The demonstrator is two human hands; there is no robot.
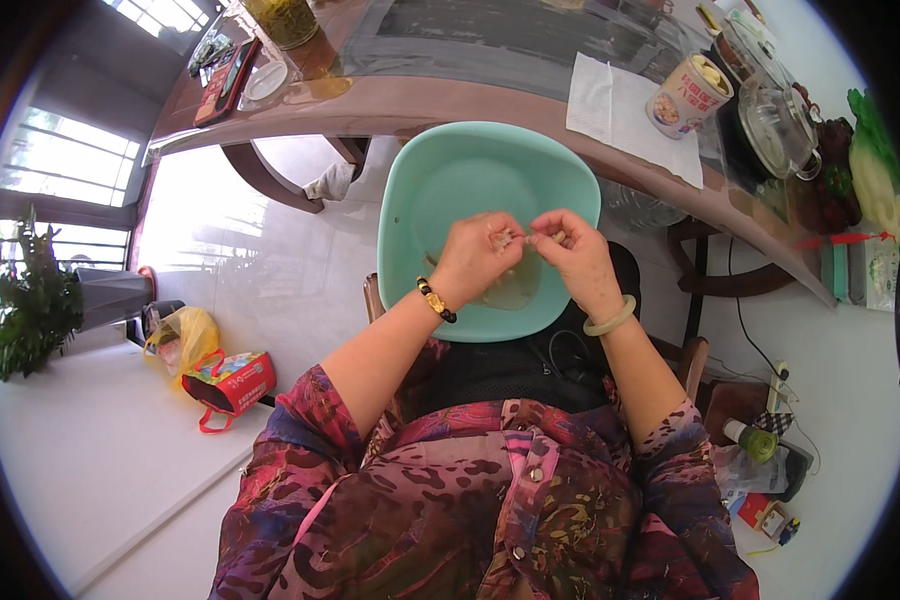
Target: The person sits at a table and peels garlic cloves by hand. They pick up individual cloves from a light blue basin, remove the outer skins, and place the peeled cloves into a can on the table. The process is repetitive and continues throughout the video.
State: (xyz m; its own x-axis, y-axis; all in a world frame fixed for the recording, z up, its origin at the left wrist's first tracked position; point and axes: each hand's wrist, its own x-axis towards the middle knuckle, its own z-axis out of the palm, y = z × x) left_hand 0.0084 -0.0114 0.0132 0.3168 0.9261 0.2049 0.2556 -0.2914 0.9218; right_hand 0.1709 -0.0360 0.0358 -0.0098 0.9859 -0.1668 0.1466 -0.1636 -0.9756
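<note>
Both of my hands meet over a mint-green plastic basin [427, 172] that rests on my lap. Small pale pieces of food are cupped in my left hand [480, 251], whose thumb and finger touch the fingertips of the other hand. My right hand [577, 259] pinches with thumb and forefinger and has a pale piece under its curled fingers. What exactly the pieces are is too small to tell. Shallow cloudy liquid [516, 289] with some pale bits lies at the bottom of the basin, partly hidden by my hands.
Beyond the basin runs a wooden table edge [330, 111]. It bears a phone [229, 84], a jar [285, 19], a white paper towel [607, 112], a paper can [686, 97] with pale pieces inside, a glass-lidded pot [776, 135] and leafy vegetables [874, 172]. A red bag [232, 386] stands on the floor at left.
</note>
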